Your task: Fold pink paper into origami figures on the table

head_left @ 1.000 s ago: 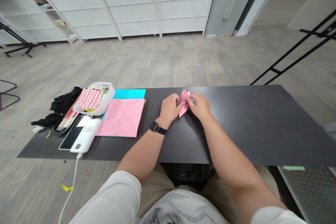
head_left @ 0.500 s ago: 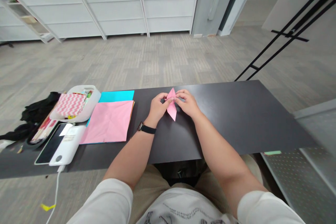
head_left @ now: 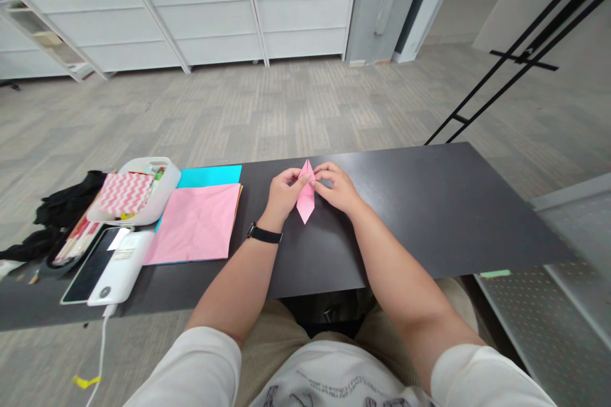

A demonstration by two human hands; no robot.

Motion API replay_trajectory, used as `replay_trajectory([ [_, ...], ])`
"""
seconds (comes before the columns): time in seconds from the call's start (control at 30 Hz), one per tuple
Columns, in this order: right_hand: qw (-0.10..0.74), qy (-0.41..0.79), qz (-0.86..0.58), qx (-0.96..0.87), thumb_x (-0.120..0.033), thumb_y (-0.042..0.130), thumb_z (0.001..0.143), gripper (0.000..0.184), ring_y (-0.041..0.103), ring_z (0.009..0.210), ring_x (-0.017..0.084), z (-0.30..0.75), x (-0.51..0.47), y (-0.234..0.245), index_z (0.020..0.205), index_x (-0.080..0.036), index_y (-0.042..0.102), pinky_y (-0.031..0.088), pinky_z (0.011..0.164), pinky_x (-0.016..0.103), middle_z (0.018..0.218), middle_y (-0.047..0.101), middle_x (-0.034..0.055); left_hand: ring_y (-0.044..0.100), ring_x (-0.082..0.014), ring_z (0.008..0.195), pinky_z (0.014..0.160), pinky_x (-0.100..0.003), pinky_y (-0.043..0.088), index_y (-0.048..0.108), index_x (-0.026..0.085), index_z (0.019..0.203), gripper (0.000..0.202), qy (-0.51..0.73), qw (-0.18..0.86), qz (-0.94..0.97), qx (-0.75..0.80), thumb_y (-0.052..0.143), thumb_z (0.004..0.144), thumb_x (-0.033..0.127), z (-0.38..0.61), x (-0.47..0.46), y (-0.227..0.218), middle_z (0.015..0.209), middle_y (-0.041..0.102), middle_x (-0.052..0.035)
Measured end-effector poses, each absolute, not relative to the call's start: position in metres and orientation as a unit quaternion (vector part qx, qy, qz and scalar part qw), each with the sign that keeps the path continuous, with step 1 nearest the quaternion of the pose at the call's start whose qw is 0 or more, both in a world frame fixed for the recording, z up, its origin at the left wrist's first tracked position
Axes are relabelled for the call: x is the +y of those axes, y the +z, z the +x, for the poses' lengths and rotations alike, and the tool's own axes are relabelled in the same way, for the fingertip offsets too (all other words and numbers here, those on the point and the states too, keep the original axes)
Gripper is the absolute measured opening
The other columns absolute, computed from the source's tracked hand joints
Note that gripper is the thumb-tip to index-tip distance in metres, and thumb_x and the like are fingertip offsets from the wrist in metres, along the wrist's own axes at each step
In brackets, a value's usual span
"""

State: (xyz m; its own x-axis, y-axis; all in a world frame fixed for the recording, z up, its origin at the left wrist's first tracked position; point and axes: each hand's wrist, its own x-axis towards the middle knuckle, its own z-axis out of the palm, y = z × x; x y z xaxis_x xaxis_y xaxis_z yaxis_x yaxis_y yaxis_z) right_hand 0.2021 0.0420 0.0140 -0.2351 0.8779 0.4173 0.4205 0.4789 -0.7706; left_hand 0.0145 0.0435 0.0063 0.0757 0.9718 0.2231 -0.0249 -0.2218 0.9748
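A piece of pink origami paper (head_left: 305,205), folded into a long narrow diamond, points away from me over the dark table. My left hand (head_left: 283,192) pinches its left edge, thumb lying on top. On the other side, my right hand (head_left: 337,187) holds the right edge between thumb and fingers. The upper tip shows a slit down its middle, and the lower tip is one plain point. Fingertips hide part of the paper's middle.
Left of my hands lies a stack of pink paper (head_left: 198,222) over blue sheets (head_left: 210,175). Beyond it are a white basket (head_left: 167,187), a phone (head_left: 90,273), a white power bank (head_left: 121,270) with a cable, and black cloth (head_left: 67,200). The dark table (head_left: 429,203) extends right.
The folded paper has turned slightly and shifted a little left, its lower tip now pointing more to the left. Both hands keep hold of it; the whole view has shifted slightly.
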Motion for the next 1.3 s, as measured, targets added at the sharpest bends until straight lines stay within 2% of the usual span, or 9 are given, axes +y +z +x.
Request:
replay_trajectory([
  [0.13, 0.459, 0.269, -0.432, -0.728, -0.044, 0.064, 0.100, 0.024, 0.069, 0.110, 0.023, 0.202, 0.041, 0.017, 0.086, -0.026, 0.073, 0.053, 0.107, 0.043, 0.109, 0.071, 0.0062, 0.066, -0.0148, 0.075, 0.074, -0.028, 0.053, 0.078, 0.019, 0.090, 0.029, 0.545, 0.493, 0.540, 0.409, 0.083, 0.087, 0.047, 0.016, 0.042, 0.009, 0.085, 0.075, -0.0021],
  [0.27, 0.498, 0.287, -0.444, -0.687, -0.045, 0.060, 0.101, 0.025, 0.069, 0.106, 0.024, 0.204, 0.044, 0.021, 0.092, -0.027, 0.074, 0.056, 0.099, 0.041, 0.105, 0.073, 0.0061, 0.068, -0.0166, 0.079, 0.078, -0.030, 0.056, 0.078, 0.018, 0.089, 0.033, 0.515, 0.532, 0.536, 0.406, 0.086, 0.084, 0.050, 0.015, 0.041, 0.011, 0.088, 0.077, -0.0034],
  [0.57, 0.536, 0.379, -0.430, -0.620, -0.037, 0.066, 0.091, 0.018, 0.071, 0.097, 0.022, 0.203, 0.047, 0.015, 0.103, -0.027, 0.074, 0.059, 0.094, 0.040, 0.106, 0.076, 0.0041, 0.068, -0.0159, 0.075, 0.074, -0.030, 0.055, 0.081, 0.018, 0.088, 0.040, 0.463, 0.577, 0.542, 0.398, 0.093, 0.075, 0.054, 0.017, 0.041, 0.008, 0.086, 0.078, -0.0036],
  [0.77, 0.536, 0.402, -0.416, -0.614, -0.030, 0.065, 0.084, 0.033, 0.073, 0.101, 0.021, 0.204, 0.049, 0.011, 0.116, -0.027, 0.069, 0.059, 0.098, 0.040, 0.109, 0.077, 0.0044, 0.067, -0.0160, 0.075, 0.073, -0.029, 0.054, 0.082, 0.018, 0.087, 0.040, 0.448, 0.582, 0.546, 0.403, 0.093, 0.075, 0.053, 0.017, 0.040, 0.009, 0.086, 0.078, -0.0037],
  [0.93, 0.519, 0.413, -0.412, -0.625, -0.028, 0.064, 0.080, 0.041, 0.072, 0.095, 0.020, 0.204, 0.049, 0.009, 0.121, -0.027, 0.067, 0.059, 0.095, 0.039, 0.103, 0.076, 0.0026, 0.067, -0.0168, 0.076, 0.073, -0.030, 0.053, 0.082, 0.018, 0.087, 0.039, 0.444, 0.574, 0.550, 0.414, 0.092, 0.074, 0.053, 0.016, 0.040, 0.009, 0.085, 0.078, -0.0036],
  [1.07, 0.518, 0.435, -0.401, -0.618, -0.028, 0.065, 0.077, 0.042, 0.069, 0.089, 0.019, 0.203, 0.050, 0.009, 0.118, -0.027, 0.065, 0.059, 0.090, 0.037, 0.097, 0.073, 0.0008, 0.067, -0.0165, 0.076, 0.072, -0.029, 0.053, 0.082, 0.018, 0.088, 0.041, 0.436, 0.595, 0.537, 0.409, 0.093, 0.074, 0.055, 0.016, 0.042, 0.008, 0.086, 0.078, -0.0038],
  [1.3, 0.535, 0.482, -0.366, -0.589, -0.024, 0.068, 0.070, 0.028, 0.057, 0.072, 0.016, 0.201, 0.050, 0.014, 0.096, -0.027, 0.060, 0.049, 0.070, 0.030, 0.081, 0.061, -0.0041, 0.070, -0.0179, 0.072, 0.068, -0.030, 0.055, 0.080, 0.015, 0.089, 0.056, 0.408, 0.645, 0.498, 0.412, 0.096, 0.066, 0.063, 0.014, 0.042, 0.011, 0.081, 0.077, -0.0052],
])
